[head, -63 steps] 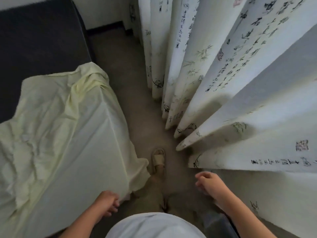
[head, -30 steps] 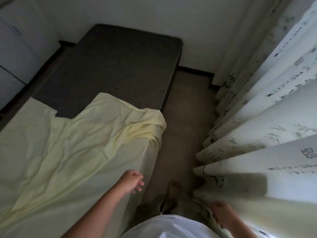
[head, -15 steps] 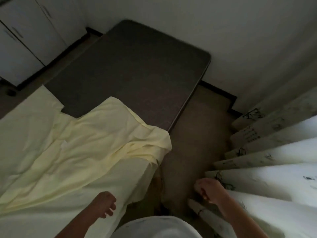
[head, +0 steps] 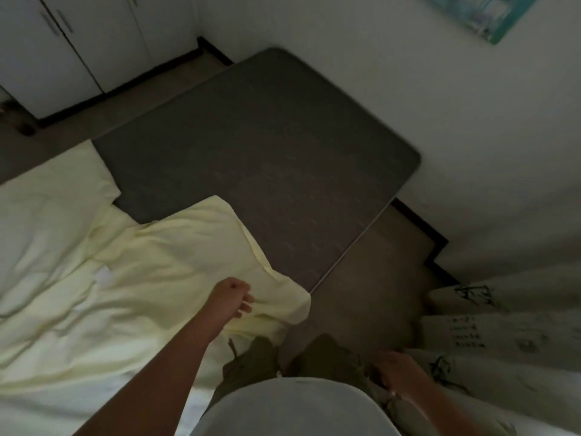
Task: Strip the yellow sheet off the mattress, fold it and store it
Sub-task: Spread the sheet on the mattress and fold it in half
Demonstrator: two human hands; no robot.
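The left arm reaches forward and up across the bed, and the left hand (head: 234, 298) hangs just over the sheet (head: 110, 278), near its turned-back corner. Its fingers are loosely curled with nothing in them, and whether they touch the cloth cannot be told. The right hand (head: 396, 369) is low beside the right thigh, well apart from the left and close to the curtain (head: 509, 338). It is blurred, so whether its fingers are loose or closed cannot be told. The sheet covers the near, left part of the mattress (head: 267, 158), rumpled, with a small white label (head: 103, 275) showing. Its front edge is folded back on itself, and one flap hangs over the mattress side towards the floor (head: 377, 265). The far part of the mattress lies bare and dark grey. The cabinets (head: 78, 42) at the far left have their doors closed, so what they hold is hidden. Half a second ago the left hand was lower, beside the hanging side of the sheet, and it has since come up and forward over the top. The right hand was then raised as a fist before the curtain and has dropped. The sheet lies as it did. The view has swung, bringing a picture (head: 484, 14) on the wall into sight.
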